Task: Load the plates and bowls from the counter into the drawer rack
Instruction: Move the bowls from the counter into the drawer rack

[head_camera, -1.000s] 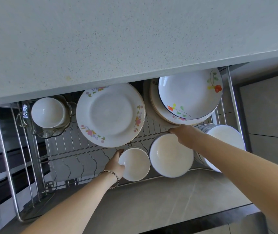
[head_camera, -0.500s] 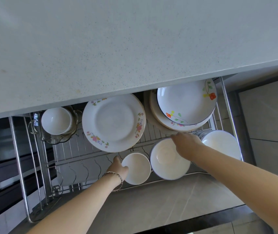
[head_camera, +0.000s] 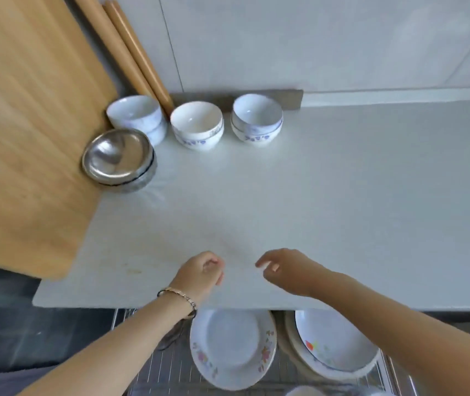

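Observation:
On the white counter (head_camera: 314, 195), at the back, stand three stacks of white bowls with blue patterns: a left stack (head_camera: 138, 117), a middle stack (head_camera: 197, 125) and a right stack (head_camera: 257, 118). A stack of steel bowls (head_camera: 119, 160) sits in front of the left one. My left hand (head_camera: 202, 274) and my right hand (head_camera: 285, 270) hover over the counter's front edge, both empty with loosely curled fingers. Below the edge, in the wire drawer rack (head_camera: 165, 364), stand a floral plate (head_camera: 232, 347) and a flowered deep plate (head_camera: 334, 338).
A large wooden cutting board (head_camera: 28, 138) covers the left of the counter, touching the steel bowls. Two wooden rolling pins (head_camera: 131, 50) lean against the white wall behind. Dark floor shows at the lower left.
Both hands have left the bowls in the drawer rack and risen to the counter's front edge. The view has swung up from the drawer to the countertop and its bowls.

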`<state>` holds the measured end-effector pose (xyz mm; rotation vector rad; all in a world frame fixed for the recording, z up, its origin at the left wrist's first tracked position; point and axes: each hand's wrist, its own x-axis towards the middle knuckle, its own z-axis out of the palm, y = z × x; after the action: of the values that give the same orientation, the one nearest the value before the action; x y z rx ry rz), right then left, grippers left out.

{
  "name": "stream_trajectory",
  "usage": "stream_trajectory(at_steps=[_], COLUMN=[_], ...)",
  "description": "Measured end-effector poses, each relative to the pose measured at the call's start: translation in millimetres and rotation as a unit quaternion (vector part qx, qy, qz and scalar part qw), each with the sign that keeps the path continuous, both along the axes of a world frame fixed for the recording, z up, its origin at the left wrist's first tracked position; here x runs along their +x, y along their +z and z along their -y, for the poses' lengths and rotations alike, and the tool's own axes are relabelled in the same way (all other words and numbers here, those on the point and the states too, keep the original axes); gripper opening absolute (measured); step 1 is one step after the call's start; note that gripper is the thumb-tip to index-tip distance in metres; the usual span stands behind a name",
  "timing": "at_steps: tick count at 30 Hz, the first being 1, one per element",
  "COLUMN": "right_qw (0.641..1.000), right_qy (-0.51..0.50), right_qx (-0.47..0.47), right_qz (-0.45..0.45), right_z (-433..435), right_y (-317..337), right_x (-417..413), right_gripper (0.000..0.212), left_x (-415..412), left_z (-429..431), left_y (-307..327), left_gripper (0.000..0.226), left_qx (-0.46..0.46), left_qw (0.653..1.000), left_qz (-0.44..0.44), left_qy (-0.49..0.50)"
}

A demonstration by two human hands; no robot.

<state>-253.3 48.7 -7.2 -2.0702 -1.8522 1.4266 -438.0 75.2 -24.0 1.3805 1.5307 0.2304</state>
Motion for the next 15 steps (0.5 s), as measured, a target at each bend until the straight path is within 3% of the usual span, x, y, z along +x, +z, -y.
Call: stream_trajectory(at_steps=[5,10,15], right_qw=[0.984,0.926,0.882], right_qy=[-0.153,-0.321,-0.409], right_qx=[0.015,-0.016,-0.044], right_qz=[-0.089,-0.198,-0.230], right_z=[-109,-215,-281], right_y=[15,12,-13], right_x=[-20,-50,-72], right_gripper=[0.031,0.016,0.028], left_x=[-20,-42,-56], left_z=[-96,-172,-207], left_y=[26,10,-19], left_gripper=[0.025,0.027,0.026], left_qx=[0.041,0.052,0.051], left_qw=[0.998,0.996,0.997], left_qz=[-0.016,-0.017,0.001], left_qy=[0.049,0.069,0.065])
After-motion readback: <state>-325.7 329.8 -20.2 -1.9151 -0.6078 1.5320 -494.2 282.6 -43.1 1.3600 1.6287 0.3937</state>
